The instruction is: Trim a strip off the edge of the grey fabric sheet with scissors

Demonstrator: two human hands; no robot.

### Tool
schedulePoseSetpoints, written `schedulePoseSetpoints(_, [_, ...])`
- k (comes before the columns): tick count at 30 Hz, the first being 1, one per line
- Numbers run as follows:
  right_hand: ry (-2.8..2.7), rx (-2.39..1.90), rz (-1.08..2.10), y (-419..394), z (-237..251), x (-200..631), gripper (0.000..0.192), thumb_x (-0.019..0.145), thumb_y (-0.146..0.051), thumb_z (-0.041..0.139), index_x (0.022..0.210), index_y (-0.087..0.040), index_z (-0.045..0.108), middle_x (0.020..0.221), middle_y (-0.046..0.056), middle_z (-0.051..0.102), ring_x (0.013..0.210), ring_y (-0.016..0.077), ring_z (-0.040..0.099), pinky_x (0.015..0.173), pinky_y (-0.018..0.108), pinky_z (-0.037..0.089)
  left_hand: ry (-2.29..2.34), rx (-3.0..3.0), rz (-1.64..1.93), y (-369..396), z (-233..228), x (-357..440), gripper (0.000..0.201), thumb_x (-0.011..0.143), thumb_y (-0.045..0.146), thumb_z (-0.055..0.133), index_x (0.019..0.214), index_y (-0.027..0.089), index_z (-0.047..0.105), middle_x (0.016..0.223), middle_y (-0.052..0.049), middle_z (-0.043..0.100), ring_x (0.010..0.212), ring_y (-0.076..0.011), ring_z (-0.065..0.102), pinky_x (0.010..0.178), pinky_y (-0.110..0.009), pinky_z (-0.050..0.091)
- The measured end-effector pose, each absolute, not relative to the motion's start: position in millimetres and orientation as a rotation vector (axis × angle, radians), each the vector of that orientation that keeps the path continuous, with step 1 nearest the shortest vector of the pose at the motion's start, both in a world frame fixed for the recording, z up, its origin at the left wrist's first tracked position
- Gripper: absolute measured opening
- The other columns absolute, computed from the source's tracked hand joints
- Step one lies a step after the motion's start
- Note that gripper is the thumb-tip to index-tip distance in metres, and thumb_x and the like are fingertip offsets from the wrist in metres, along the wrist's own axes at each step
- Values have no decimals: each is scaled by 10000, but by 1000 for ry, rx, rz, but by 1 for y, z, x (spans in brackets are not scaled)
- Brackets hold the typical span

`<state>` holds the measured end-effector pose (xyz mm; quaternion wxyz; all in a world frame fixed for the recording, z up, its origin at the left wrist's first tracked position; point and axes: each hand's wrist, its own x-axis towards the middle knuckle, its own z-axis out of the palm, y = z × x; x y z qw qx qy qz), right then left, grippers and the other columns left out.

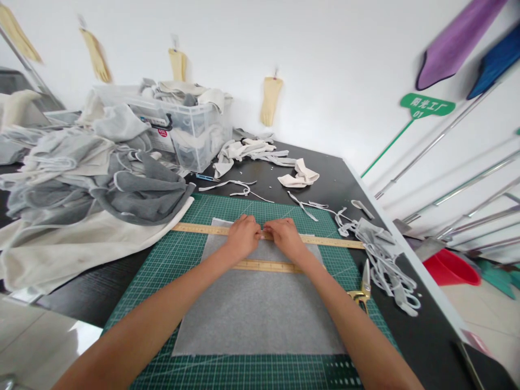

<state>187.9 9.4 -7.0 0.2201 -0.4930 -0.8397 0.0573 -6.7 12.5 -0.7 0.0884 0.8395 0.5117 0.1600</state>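
A grey sheet of fabric point(255, 309) lies flat on a green cutting mat point(179, 260). Two wooden rulers cross it: a long ruler point(333, 242) at the far edge and a shorter ruler point(260, 265) nearer me. My left hand point(242, 235) and my right hand point(286, 235) rest side by side at the long ruler, fingertips almost touching. A small blue object shows between the fingertips; which hand holds it I cannot tell.
Gold-handled scissors point(363, 287) lie at the mat's right edge beside grey fabric strips point(385, 260). A heap of grey and cream cloth point(89, 184) fills the left. A clear plastic bin point(190, 127) stands behind. The table's right edge point(406, 254) drops to a red basin point(450, 268).
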Motion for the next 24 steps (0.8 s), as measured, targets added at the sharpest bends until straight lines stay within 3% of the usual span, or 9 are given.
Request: schedulePoseSetpoints(24, [-2651,-1582,-51,8,35,227,209,1002,-130,578,965,-200,771,909,87,719,895,233,615,821,320,323,1532,2521,443,11,1,-5,181,949,299,645,865,202,773,988,-89,706,1012,-262,611,894,-373,478])
